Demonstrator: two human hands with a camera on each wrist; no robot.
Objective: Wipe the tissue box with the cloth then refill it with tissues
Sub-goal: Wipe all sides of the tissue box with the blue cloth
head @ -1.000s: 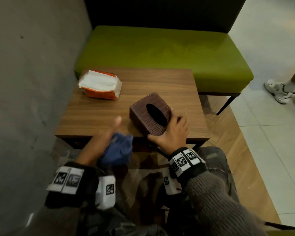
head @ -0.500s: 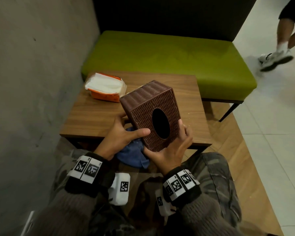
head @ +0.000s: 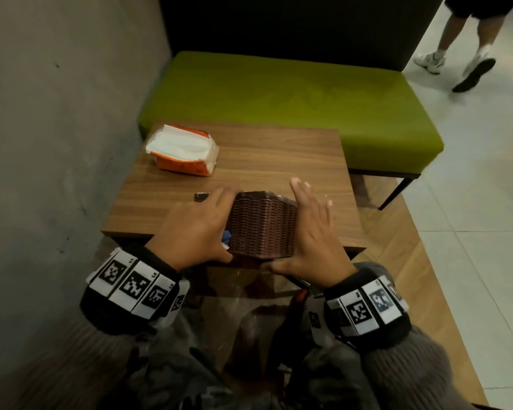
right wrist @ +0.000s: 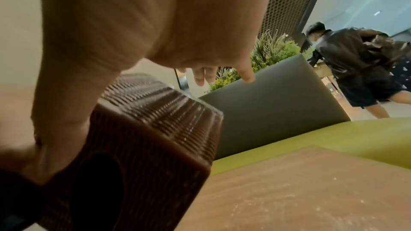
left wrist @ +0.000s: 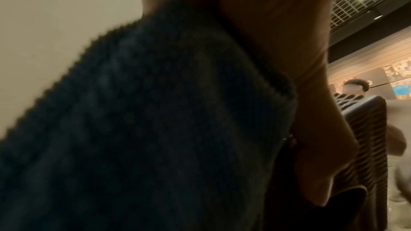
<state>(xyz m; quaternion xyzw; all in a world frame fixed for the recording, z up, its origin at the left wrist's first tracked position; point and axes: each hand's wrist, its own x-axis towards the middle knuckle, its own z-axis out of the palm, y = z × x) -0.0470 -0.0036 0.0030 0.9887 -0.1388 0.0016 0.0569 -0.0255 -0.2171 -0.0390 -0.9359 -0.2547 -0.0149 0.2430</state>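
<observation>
The brown woven tissue box (head: 262, 224) is at the near edge of the wooden table (head: 279, 155), between my two hands. My left hand (head: 196, 229) holds the blue cloth (head: 226, 235) against the box's left side, so only a scrap of cloth shows in the head view. In the left wrist view the cloth (left wrist: 155, 129) fills most of the picture beside the box (left wrist: 367, 147). My right hand (head: 311, 232) lies flat on the right side, fingers straight and thumb at the near bottom edge. The box's (right wrist: 155, 138) oval opening faces me. An orange tissue pack (head: 184, 150) lies at the table's far left.
A grey wall runs along the left. A green bench (head: 279, 96) stands behind the table. A small dark scrap (head: 202, 196) lies on the table by my left fingers. A passer-by's legs (head: 456, 54) cross the tiled floor at the upper right.
The box was lifted and tilted in front of me and is now lower, at the table's near edge. My left hand with the cloth moved onto its left side. My right fingers straightened.
</observation>
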